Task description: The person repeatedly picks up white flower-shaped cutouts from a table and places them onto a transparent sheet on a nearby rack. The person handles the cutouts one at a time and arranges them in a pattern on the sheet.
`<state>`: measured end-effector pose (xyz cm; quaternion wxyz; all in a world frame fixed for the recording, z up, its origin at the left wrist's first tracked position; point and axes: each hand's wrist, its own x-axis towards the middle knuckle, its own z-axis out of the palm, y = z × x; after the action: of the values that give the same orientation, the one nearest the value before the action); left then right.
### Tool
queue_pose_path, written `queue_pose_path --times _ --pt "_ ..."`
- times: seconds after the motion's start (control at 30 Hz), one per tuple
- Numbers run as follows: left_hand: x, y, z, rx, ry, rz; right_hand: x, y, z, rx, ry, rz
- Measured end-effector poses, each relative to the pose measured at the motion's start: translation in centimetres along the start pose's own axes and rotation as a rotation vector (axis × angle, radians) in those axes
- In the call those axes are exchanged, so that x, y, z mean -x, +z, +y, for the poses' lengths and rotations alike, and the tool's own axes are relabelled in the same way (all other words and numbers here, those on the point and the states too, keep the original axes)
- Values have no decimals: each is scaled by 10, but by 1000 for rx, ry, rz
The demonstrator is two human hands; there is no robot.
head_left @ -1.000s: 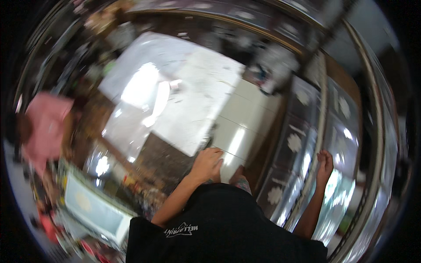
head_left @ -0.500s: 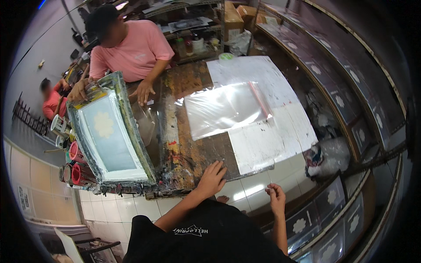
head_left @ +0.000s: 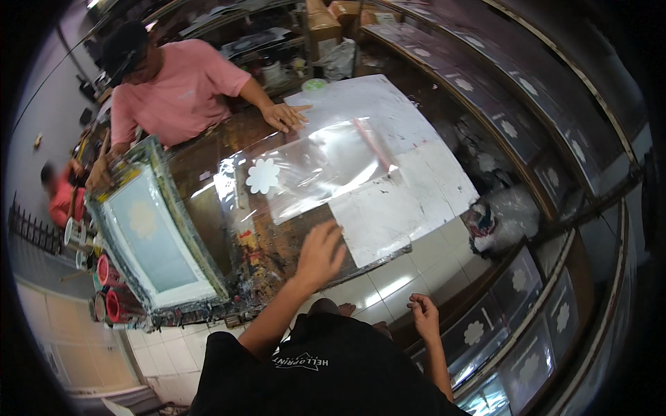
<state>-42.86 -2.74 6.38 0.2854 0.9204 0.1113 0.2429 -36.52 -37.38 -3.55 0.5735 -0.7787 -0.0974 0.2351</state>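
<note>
My left hand [head_left: 320, 255] is open, its fingers spread over the near edge of the work table [head_left: 267, 267]. Just beyond it, a clear plastic sheet printed with a white flower [head_left: 263, 176] lies partly over a stack of clear plastic sheets [head_left: 347, 156] with a red strip at one end. Away from the table, my right hand [head_left: 424, 315] hangs low over the floor with curled fingers; whatever they may hold is hidden. Across the table, a co-worker's hand [head_left: 286, 116] is near the sheets' far edge, while their other hand [head_left: 100, 173] grips a raised printing screen [head_left: 149, 229].
White boards [head_left: 395, 215] lie under the stack, with a green tape roll [head_left: 314, 84] at their far corner. Racks [head_left: 517, 132] of flower-printed sheets stand along the right and lower right. Paint tins [head_left: 121, 305] sit left of the screen. A plastic bag [head_left: 510, 215] bulges beside the table.
The flower-printed sheet has come into sight, to the right of the screen. The co-worker's hand has moved right, toward the stack. My left hand has reached a little farther over the table edge.
</note>
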Motion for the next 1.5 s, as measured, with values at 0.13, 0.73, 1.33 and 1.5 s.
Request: queue_pose_path --times 0.13,0.73,1.33,1.5 --pt "-74 23 -22 -212 147 156 18 -8 9 5 63 65" --pt "-40 136 60 -60 526 -209 30 8 -26 -871 73 136" --pt "17 102 168 623 1067 -624 187 -105 -78 -341 6 935" --pt "-2 138 131 481 913 -565 332 -94 -69 -362 103 1429"
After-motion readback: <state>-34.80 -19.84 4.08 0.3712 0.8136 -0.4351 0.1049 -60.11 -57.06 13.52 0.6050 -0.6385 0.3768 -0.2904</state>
